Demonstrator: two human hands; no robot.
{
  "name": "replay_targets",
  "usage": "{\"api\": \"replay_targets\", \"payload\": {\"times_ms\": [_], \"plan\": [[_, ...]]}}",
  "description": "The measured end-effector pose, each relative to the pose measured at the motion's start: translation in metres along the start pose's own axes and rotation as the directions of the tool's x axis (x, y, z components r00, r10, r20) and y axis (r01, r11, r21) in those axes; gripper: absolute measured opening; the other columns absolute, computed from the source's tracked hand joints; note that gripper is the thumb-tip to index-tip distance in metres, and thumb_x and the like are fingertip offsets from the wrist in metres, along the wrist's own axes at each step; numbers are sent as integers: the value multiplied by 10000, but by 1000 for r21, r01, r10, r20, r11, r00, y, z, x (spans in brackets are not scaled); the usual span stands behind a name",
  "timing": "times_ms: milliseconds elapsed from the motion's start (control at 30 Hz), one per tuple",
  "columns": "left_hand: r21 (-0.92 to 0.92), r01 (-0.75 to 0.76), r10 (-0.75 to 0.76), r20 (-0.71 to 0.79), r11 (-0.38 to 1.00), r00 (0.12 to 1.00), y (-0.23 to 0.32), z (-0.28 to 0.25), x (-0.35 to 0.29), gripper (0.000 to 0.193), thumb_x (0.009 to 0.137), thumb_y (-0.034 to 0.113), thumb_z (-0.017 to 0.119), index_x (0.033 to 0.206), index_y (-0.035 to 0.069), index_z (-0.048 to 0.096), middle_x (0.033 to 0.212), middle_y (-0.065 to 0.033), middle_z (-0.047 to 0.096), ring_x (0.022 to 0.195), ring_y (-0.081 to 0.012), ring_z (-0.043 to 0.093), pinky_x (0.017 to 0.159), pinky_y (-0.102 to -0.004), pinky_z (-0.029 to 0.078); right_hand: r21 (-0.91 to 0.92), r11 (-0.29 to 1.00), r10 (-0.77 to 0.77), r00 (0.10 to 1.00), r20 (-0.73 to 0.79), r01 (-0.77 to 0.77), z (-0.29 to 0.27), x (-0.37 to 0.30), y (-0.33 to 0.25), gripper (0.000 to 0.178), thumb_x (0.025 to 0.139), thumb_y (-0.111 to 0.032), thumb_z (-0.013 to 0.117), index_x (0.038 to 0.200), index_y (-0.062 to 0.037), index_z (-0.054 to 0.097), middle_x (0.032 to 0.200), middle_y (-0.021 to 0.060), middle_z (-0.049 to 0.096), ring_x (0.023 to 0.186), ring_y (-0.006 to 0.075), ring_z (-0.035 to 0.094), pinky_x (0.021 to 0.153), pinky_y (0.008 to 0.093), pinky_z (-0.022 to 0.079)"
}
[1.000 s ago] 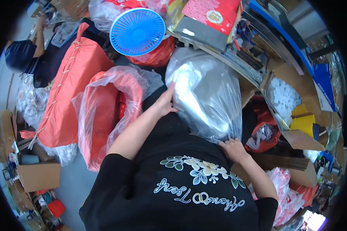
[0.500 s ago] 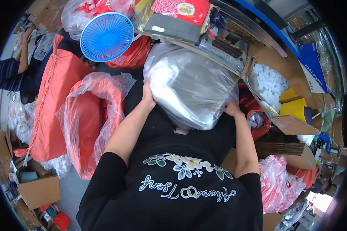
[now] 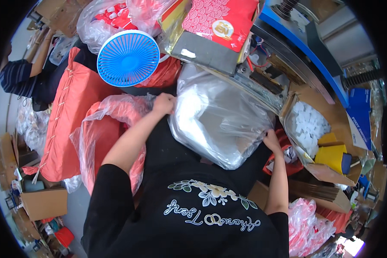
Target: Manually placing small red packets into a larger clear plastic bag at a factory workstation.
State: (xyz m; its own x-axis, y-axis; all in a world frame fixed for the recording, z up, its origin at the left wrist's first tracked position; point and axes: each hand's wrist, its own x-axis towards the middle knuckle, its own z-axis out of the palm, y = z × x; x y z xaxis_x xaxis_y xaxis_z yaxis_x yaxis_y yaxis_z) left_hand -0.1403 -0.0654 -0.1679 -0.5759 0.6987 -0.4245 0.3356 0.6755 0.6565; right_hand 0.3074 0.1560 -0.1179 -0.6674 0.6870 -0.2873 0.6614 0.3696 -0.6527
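A large clear plastic bag, shiny and bulging, lies across my lap. Its contents look pale and grey, but I cannot make out what they are. My left hand has its fingers curled in at the bag's left edge, pinching the film there. At the bag's right corner my right hand is closed on gathered plastic. To the left of my left arm stands an open red sack with a clear liner folded over its rim.
A blue fan stands ahead on the left. A tied red bale lies farther left, near another person's arm. Ahead are a red printed box and a machine with a blue frame. A carton of white pieces sits at right.
My left hand has shifted up along the bag's left edge and curled its fingers. My right hand still grips the right corner. The whole view has shifted slightly.
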Motion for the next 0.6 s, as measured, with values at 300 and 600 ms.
{"api": "replay_targets", "payload": {"times_ms": [300,600], "plan": [[159,157,-181,150,975,972,3,22,90,184,821,162,649,923,48,750,827,-153,727,786,-222,729,653,-357,585,-102,992,82,989,125,-70,-4,18,8,254,810,-37,586,1034,44,675,944,172,716,767,234,683,707,352,543],[-638,194,-235,21,746,972,49,23,48,312,812,274,752,1016,41,705,887,-103,706,837,-244,705,692,-336,569,439,874,430,756,-494,-209,23,-10,38,227,946,-204,601,927,15,658,763,43,616,643,118,613,603,264,522]]}}
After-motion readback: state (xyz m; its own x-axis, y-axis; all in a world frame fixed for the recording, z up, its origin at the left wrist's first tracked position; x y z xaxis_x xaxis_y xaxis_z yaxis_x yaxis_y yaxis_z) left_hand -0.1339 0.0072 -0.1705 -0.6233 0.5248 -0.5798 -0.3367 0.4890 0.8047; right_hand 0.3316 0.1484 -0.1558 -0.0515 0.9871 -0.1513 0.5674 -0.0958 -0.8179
